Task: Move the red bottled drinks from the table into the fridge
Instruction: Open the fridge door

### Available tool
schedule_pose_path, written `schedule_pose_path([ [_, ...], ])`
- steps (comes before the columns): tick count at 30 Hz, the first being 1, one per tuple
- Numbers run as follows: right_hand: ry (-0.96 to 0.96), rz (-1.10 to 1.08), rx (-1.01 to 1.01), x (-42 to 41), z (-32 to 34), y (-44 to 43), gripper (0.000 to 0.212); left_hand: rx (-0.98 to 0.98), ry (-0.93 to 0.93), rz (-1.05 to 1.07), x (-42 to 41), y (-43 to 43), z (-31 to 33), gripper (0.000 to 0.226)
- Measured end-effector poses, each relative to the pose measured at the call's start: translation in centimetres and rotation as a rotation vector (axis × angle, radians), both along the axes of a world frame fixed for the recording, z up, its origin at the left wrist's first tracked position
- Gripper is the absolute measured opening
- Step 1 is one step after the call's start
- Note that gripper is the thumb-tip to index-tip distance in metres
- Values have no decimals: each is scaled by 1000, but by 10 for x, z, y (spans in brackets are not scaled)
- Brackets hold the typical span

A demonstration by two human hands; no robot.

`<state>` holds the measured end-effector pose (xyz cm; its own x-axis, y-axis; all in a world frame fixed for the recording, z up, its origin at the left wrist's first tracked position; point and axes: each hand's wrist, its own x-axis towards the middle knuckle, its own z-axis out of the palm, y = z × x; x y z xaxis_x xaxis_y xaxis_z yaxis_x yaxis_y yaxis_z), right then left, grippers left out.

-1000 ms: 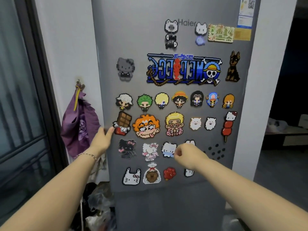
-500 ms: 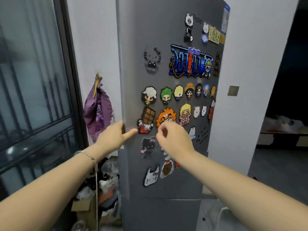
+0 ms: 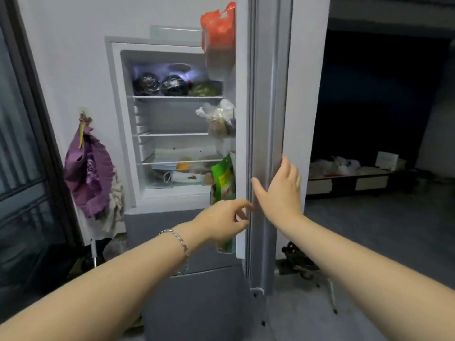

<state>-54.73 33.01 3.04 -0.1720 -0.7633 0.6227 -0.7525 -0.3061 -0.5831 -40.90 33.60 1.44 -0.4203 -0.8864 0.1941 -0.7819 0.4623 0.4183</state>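
Right hand [image 3: 280, 190], fingers straight and released, lies flat against the outer edge of the open fridge door [image 3: 268, 94], thumb spread toward 9 o'clock; left hand [image 3: 221, 217], at 8 o'clock of the right, has loosely curled fingers that grasp nothing, its fingertips just beside the door's inner edge (contact cannot be told), and a bracelet [image 3: 176, 238] circles its wrist. The door is seen edge-on and runs from 12 to 6 o'clock through the middle of the view; its inner pockets carry an orange-red bag [image 3: 218, 28] at 12 o'clock, clear plastic bags [image 3: 219, 119] below it, and a green packet [image 3: 222, 178] just above the left hand. The fridge [image 3: 118, 119] stands at 10 o'clock of the hands, its upper compartment lit and open; two dark wrapped bundles [image 3: 147, 84] lie side by side on the top shelf, and a face mask [image 3: 172, 177] lies in the lowest section. The grey lower compartment [image 3: 157, 225] is closed. A purple bag [image 3: 86, 168] hangs on the wall at 9 o'clock. A low bench [image 3: 357, 178] stands in the dark room at 3 o'clock. Where the red bottled drinks stand cannot be told from this view
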Motion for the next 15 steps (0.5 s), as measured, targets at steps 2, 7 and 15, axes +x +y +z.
schedule_pose_path([
  [2,-5,-71,45,-36,1,-4,89,-24,-90,20,-29,-5,3,28],
  [7,-201,-136,217,-131,5,-32,73,-94,-188,97,-104,-36,9,20],
  [15,-177,-117,343,-271,14,-110,66,-148,-157,328,-214,-103,18,16],
])
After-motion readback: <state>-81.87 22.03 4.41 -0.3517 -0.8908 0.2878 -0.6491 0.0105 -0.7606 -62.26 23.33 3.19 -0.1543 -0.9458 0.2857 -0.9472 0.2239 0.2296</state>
